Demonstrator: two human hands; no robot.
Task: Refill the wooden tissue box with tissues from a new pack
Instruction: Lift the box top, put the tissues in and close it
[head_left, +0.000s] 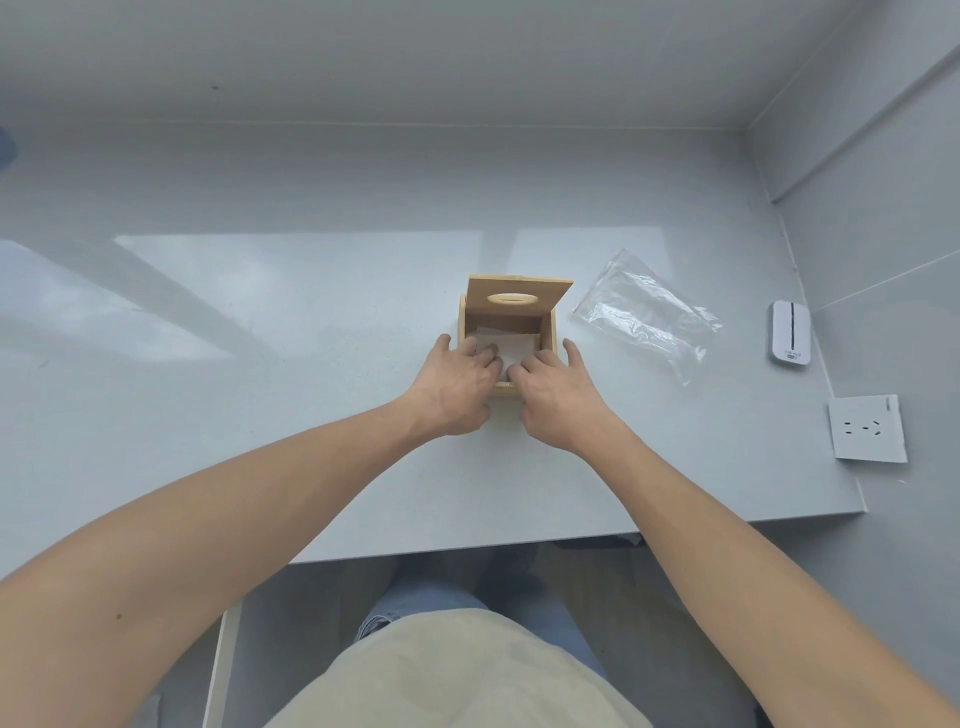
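Observation:
A small wooden tissue box (550, 332) stands in the middle of the table, its hinged lid (517, 299) with an oval slot tipped up at the back. White tissues (511, 347) lie inside it. My left hand (460, 387) reaches over the box's near left rim, fingers down on the tissues, thumb outside the left wall. My right hand (558, 392) mirrors it on the near right rim, fingers on the tissues, thumb spread outside the right wall. The fingertips are partly hidden inside the box.
A crumpled clear plastic wrapper (647, 314) lies right of the box. A white device (789, 332) and a wall socket plate (866, 428) sit at the right wall. The table (260, 364) is pale grey; its front edge runs close to my body.

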